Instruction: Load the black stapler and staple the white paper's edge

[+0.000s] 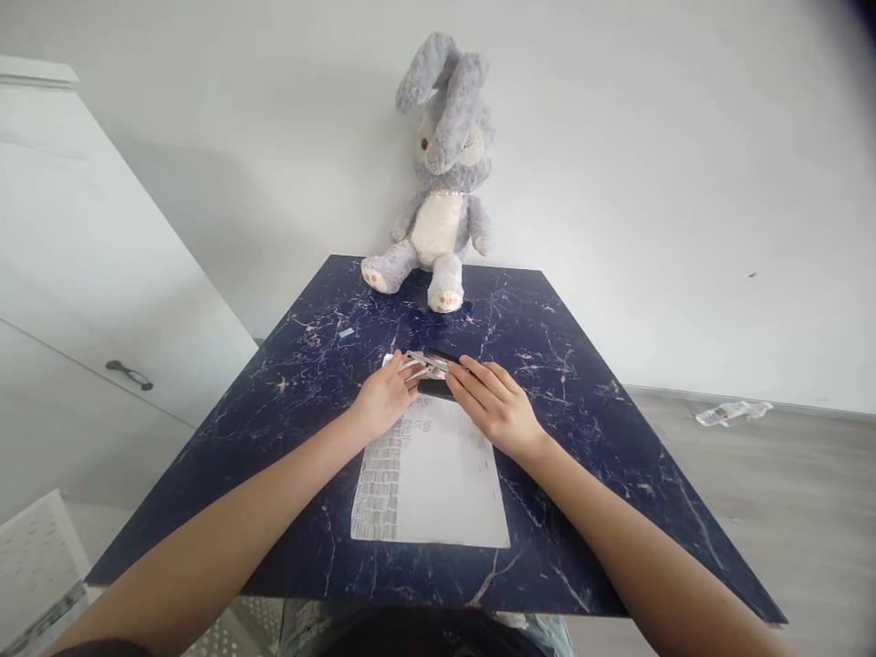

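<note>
Over the upper part of a printed sheet of paper [452, 488], both my hands are at a black and silver stapler [436, 390]. The stapler looks unfolded, with its black parts apart and thin metal parts showing between them. My right hand [503, 406] is closed around its right end, the fingers lying over the dark upper part. At the left end, my left hand [384, 394] has its thumb and fingers curled on the metal parts. Fingers cover much of the stapler, and I cannot tell whether the left hand also pinches something small.
A small pale strip [347, 333] lies on the dark blue marbled table [274, 456], left of the stapler. A grey plush rabbit [442, 219] sits at the back against the wall. A white cabinet [82, 274] stands left; clear plastic packaging [729, 413] lies on the floor at right.
</note>
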Action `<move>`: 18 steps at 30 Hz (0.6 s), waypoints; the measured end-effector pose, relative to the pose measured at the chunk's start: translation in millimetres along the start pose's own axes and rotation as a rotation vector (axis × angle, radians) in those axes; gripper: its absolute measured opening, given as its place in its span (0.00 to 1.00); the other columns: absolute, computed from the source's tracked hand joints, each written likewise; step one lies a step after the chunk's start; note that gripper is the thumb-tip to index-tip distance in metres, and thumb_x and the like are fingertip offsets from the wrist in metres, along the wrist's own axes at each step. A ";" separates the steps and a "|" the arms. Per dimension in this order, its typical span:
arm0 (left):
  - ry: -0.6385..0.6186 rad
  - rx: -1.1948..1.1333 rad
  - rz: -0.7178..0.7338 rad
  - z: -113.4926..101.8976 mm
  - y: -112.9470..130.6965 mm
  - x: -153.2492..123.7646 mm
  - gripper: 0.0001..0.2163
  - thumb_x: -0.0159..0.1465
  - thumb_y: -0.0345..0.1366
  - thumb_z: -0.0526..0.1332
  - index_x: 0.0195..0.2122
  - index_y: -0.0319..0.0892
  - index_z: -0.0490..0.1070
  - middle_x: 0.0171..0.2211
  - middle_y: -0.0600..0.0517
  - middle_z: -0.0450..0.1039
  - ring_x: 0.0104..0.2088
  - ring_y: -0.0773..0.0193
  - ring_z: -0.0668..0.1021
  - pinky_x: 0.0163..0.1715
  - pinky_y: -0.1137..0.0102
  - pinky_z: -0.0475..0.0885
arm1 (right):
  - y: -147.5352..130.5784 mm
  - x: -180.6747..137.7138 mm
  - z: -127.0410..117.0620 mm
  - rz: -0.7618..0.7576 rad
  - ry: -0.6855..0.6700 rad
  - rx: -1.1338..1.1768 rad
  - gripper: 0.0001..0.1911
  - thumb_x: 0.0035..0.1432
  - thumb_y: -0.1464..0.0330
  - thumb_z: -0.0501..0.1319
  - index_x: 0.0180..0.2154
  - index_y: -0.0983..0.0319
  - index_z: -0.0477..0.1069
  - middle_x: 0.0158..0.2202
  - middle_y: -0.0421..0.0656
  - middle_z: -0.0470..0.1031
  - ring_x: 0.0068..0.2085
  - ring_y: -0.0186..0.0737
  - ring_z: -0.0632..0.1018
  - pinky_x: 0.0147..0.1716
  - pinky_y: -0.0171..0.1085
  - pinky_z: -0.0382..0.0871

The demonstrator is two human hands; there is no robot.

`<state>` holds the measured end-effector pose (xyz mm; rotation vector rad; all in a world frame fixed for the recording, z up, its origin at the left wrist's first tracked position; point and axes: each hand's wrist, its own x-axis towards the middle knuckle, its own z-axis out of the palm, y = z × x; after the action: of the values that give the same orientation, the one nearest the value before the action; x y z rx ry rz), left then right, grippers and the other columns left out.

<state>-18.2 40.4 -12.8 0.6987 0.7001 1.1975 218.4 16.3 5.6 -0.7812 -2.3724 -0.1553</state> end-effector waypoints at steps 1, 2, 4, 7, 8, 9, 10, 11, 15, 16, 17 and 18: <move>-0.029 0.002 -0.012 -0.1 -1.3 0.2 0.13 0.69 0.46 0.63 0.44 0.41 0.77 0.48 0.42 0.80 0.52 0.51 0.81 0.55 0.58 0.76 | -0.1 0.1 -0.6 -0.007 -0.007 -0.015 0.24 0.72 0.77 0.53 0.64 0.57 0.70 0.65 0.46 0.70 0.68 0.52 0.69 0.63 0.55 0.68; -0.042 0.013 -0.009 -0.7 -3.1 0.6 0.12 0.69 0.44 0.64 0.45 0.41 0.77 0.48 0.42 0.80 0.52 0.51 0.81 0.55 0.58 0.76 | -0.3 0.4 -0.6 -0.003 -0.003 -0.019 0.23 0.72 0.77 0.53 0.64 0.57 0.70 0.65 0.46 0.71 0.67 0.52 0.69 0.63 0.55 0.69; -0.019 0.055 0.015 -3.2 -6.8 1.7 0.09 0.68 0.39 0.65 0.45 0.40 0.77 0.50 0.41 0.80 0.51 0.52 0.81 0.55 0.58 0.76 | -0.9 1.7 0.2 0.047 0.043 0.003 0.23 0.72 0.78 0.52 0.61 0.57 0.73 0.63 0.46 0.73 0.66 0.52 0.71 0.63 0.55 0.68; 0.183 0.154 0.127 -8.0 -5.4 2.4 0.06 0.70 0.35 0.63 0.43 0.38 0.75 0.45 0.41 0.81 0.44 0.56 0.84 0.53 0.58 0.77 | -2.0 5.2 1.1 0.303 0.220 0.090 0.20 0.68 0.76 0.54 0.56 0.57 0.76 0.57 0.47 0.78 0.61 0.53 0.75 0.60 0.55 0.69; 0.265 0.212 0.208 -9.1 -2.0 1.9 0.07 0.71 0.37 0.62 0.44 0.38 0.74 0.43 0.42 0.81 0.41 0.58 0.84 0.50 0.58 0.78 | -2.2 6.3 1.4 0.429 0.253 0.140 0.18 0.66 0.74 0.57 0.53 0.58 0.77 0.53 0.47 0.80 0.56 0.54 0.78 0.56 0.54 0.72; 0.328 0.281 0.307 -9.6 2.7 0.6 0.09 0.71 0.39 0.61 0.45 0.39 0.73 0.42 0.42 0.82 0.37 0.59 0.84 0.47 0.59 0.79 | -2.2 7.0 2.0 0.549 0.252 0.201 0.15 0.64 0.71 0.60 0.51 0.58 0.78 0.48 0.47 0.82 0.50 0.54 0.80 0.50 0.52 0.75; 0.370 0.356 0.412 -9.4 8.4 -1.3 0.11 0.72 0.43 0.61 0.47 0.40 0.72 0.42 0.43 0.82 0.34 0.61 0.84 0.43 0.61 0.80 | -2.0 7.2 3.3 0.649 0.219 0.268 0.14 0.61 0.69 0.64 0.49 0.58 0.79 0.44 0.46 0.82 0.43 0.53 0.81 0.44 0.49 0.77; 0.390 0.436 0.509 -8.5 14.2 -4.0 0.14 0.72 0.46 0.60 0.49 0.41 0.72 0.43 0.44 0.82 0.31 0.62 0.83 0.39 0.63 0.80 | -1.5 6.9 5.4 0.717 0.160 0.333 0.13 0.58 0.67 0.67 0.47 0.58 0.79 0.40 0.45 0.82 0.38 0.50 0.81 0.38 0.47 0.76; 0.397 0.749 0.719 -0.6 27.2 -18.8 0.16 0.71 0.50 0.60 0.49 0.43 0.76 0.40 0.47 0.82 0.26 0.65 0.79 0.30 0.69 0.74 | 2.0 3.9 17.4 0.734 -0.073 0.470 0.11 0.54 0.68 0.70 0.41 0.58 0.81 0.34 0.42 0.81 0.33 0.47 0.79 0.36 0.43 0.74; 0.381 0.818 0.730 1.2 26.1 -22.4 0.15 0.70 0.48 0.62 0.47 0.44 0.78 0.38 0.48 0.82 0.26 0.65 0.78 0.31 0.69 0.74 | 2.6 3.9 18.8 0.708 -0.087 0.469 0.12 0.54 0.67 0.71 0.42 0.58 0.81 0.36 0.43 0.82 0.35 0.48 0.80 0.38 0.44 0.75; 0.349 0.871 0.724 2.7 23.5 -25.6 0.13 0.68 0.47 0.65 0.45 0.45 0.80 0.35 0.49 0.82 0.26 0.65 0.78 0.33 0.69 0.73 | 2.9 4.3 18.7 0.671 -0.065 0.453 0.15 0.55 0.65 0.72 0.45 0.58 0.81 0.39 0.44 0.82 0.39 0.50 0.81 0.42 0.46 0.76; 0.299 0.906 0.698 3.8 20.0 -28.4 0.10 0.66 0.45 0.67 0.42 0.45 0.82 0.31 0.50 0.81 0.26 0.63 0.77 0.35 0.68 0.73 | 2.6 5.2 16.9 0.616 -0.013 0.430 0.19 0.55 0.63 0.73 0.49 0.57 0.79 0.45 0.46 0.82 0.44 0.53 0.80 0.47 0.49 0.76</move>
<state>-32.7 16.8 8.4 1.6310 1.3437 1.6266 207.7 25.9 -4.9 -1.2358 -1.9596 0.5927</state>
